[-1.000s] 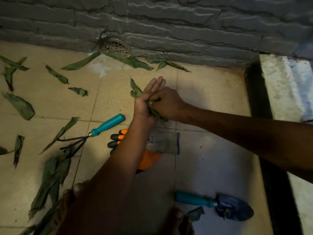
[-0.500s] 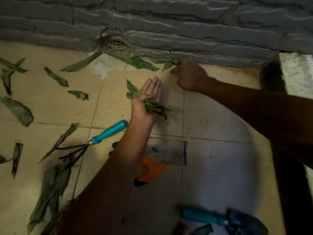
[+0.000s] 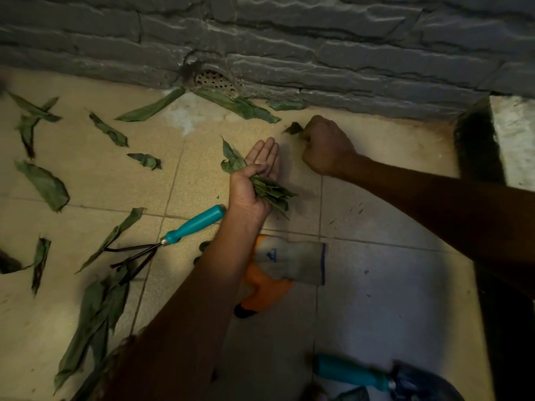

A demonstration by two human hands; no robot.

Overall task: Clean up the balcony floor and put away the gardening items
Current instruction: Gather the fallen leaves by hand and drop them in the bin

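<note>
My left hand (image 3: 254, 180) is palm up over the tiled floor, thumb pressing a bunch of green leaves (image 3: 269, 191) into the palm. My right hand (image 3: 325, 146) is closed in a fist just right of it, pinching a small leaf piece (image 3: 293, 128) that sticks out on its left side. Several more leaves lie on the floor: a long one (image 3: 240, 107) by the wall and a pile (image 3: 95, 308) at the lower left. A teal-handled hand rake (image 3: 191, 227), an orange and grey glove (image 3: 286, 264) and a teal-handled trowel (image 3: 376, 374) lie on the tiles.
A grey stone wall (image 3: 289, 39) with a perforated drain (image 3: 214, 81) runs along the back. A dark gap (image 3: 477, 151) and a pale raised ledge (image 3: 515, 140) border the floor on the right. Loose leaves (image 3: 43, 183) are scattered at the left.
My right hand left the left palm, reached to the wall, and has now pulled back closed on a small leaf piece. My left hand kept holding its bunch.
</note>
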